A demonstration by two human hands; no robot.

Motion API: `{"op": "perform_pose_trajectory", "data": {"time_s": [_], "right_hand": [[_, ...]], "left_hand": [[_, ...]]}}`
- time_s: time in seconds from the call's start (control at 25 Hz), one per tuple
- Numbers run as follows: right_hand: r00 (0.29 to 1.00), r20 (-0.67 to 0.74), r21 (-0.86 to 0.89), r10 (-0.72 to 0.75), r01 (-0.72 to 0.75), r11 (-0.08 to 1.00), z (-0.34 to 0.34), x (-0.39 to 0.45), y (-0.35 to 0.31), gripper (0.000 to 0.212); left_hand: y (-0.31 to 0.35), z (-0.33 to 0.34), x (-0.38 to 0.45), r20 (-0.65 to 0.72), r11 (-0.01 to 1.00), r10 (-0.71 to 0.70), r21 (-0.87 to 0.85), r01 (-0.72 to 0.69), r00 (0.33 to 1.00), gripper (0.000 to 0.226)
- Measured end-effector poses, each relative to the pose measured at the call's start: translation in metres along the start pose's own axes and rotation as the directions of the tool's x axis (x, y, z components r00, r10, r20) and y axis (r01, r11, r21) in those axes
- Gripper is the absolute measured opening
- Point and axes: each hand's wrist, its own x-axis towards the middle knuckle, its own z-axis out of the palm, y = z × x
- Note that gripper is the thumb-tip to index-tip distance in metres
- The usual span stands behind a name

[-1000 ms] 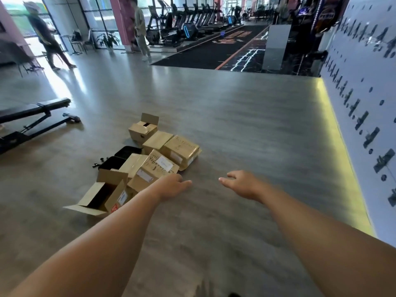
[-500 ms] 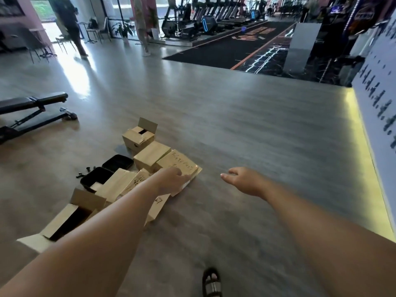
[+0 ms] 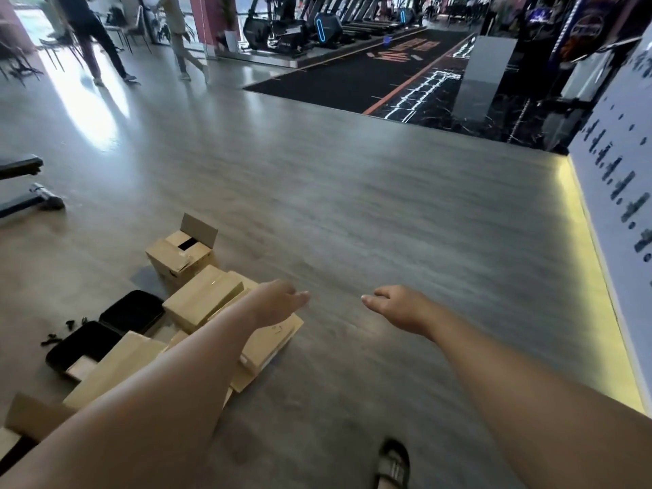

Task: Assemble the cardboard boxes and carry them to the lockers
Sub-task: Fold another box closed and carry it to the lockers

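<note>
Gym floor, cardboard boxes clustered lower left beside black trays. Left hand above boxes, right hand over bare floor; both empty, fingers relaxed.

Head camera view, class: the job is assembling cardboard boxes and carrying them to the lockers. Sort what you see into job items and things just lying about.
Job items:
- cardboard boxes grouped on the floor
- box with a raised flap
- left hand and right hand, both empty

Lying about:
- two black trays
- weight bench
- exercise machines
</note>
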Motion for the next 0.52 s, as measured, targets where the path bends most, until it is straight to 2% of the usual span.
{"op": "perform_pose_trajectory", "data": {"time_s": [0.28,0.52], "right_hand": [[0.991,0.106,-0.042,-0.084,0.089,0.995,-0.099,0.22,0.02,0.076],[0.976,0.16,-0.055,-0.15,0.161,0.985,-0.172,0.396,-0.017,0.072]], "left_hand": [[0.044,-0.061,0.203,-0.052,0.993,-0.109,-0.041,0.107,0.993,0.052],[0.038,-0.126,0.325,-0.117,0.965,-0.253,-0.105,0.241,0.96,0.055]]}}
